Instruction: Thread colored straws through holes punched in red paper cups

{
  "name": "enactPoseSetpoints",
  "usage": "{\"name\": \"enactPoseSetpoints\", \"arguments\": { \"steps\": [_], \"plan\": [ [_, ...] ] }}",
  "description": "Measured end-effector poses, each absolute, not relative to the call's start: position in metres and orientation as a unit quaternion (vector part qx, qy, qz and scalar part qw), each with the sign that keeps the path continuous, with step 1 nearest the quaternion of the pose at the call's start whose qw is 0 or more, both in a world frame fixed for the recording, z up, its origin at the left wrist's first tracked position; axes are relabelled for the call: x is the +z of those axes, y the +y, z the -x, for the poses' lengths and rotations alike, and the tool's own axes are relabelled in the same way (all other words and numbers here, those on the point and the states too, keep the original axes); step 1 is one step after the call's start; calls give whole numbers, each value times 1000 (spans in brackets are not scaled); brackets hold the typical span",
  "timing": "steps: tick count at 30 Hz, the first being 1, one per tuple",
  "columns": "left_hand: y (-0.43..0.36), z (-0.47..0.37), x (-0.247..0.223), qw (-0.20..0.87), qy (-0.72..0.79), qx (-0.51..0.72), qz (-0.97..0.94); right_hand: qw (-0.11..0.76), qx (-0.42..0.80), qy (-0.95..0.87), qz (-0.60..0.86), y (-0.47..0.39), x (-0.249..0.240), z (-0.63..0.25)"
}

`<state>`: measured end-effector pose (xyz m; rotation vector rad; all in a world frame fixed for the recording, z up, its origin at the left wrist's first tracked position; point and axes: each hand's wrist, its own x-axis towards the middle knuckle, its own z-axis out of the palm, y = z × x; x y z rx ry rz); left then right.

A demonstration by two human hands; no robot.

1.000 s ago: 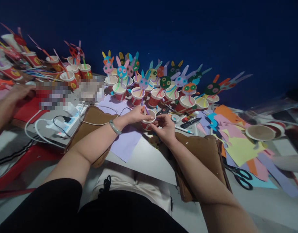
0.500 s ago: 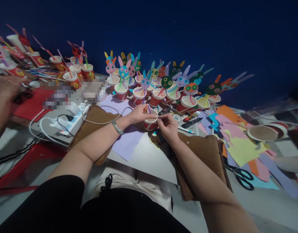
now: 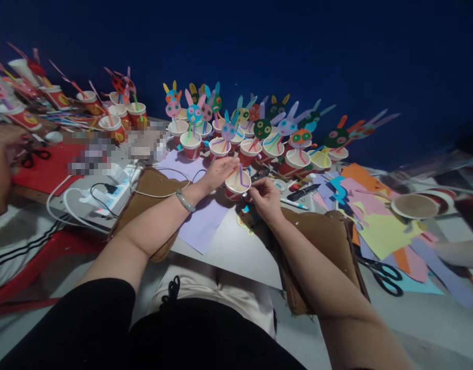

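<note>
Red-and-white cup (image 3: pixel 237 186), lilac paper (image 3: pixel 202 226), brown cushions (image 3: pixel 319 257), deep-blue wall (image 3: pixel 236 46)

Dim light leaves the dark-blue wall (image 3: pixel 236 46) behind the red-and-white paper cup (image 3: pixel 236 189) murky. Left of the cup, 2 patches (image 3: pixel 90 154) are pixelated; far right, blur smears.
</note>
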<state>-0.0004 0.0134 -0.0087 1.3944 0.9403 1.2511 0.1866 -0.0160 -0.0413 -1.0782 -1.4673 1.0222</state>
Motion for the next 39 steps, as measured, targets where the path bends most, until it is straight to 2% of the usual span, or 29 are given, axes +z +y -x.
{"name": "enactPoseSetpoints", "arguments": {
  "steps": [13,23,30,39],
  "plan": [
    [13,5,-6,453,324,519,-649,508,386,-625,449,-16,-46,-186],
    [14,7,-4,479,318,488,-657,494,425,-606,455,-14,-45,-186],
    [15,4,-8,461,324,496,-661,528,451,-557,455,-15,-38,-184],
    [17,2,-11,445,295,478,-697,551,414,-550,472,-15,-47,-182]
  ]
}}
